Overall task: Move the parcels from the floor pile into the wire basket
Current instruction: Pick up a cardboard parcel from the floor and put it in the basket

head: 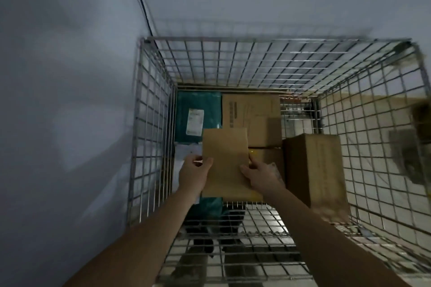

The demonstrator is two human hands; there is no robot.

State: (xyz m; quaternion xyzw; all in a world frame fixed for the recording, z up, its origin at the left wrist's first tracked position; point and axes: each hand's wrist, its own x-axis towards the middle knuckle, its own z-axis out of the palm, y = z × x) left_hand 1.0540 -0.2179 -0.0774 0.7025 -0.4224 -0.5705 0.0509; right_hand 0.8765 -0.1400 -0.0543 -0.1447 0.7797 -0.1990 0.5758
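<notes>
I look down into a tall wire basket (151, 123) against a wall. Both my hands hold a flat brown parcel (225, 158) inside the basket, above the load. My left hand (194, 173) grips its left edge, thumb on top. My right hand (258, 176) grips its right edge, thumb on top. Under it lie a teal bag with a white label (198, 114), a flat cardboard box (251, 112) and an upright cardboard box (314, 170) at the right. Another teal bag (210, 205) peeks out below the held parcel.
A grey wall (70, 100) stands close on the left and behind the basket. The basket's near wire wall (245, 240) runs under my forearms. Tiled floor (384, 123) shows through the right mesh, with dark blurred shapes (405, 154) beyond it.
</notes>
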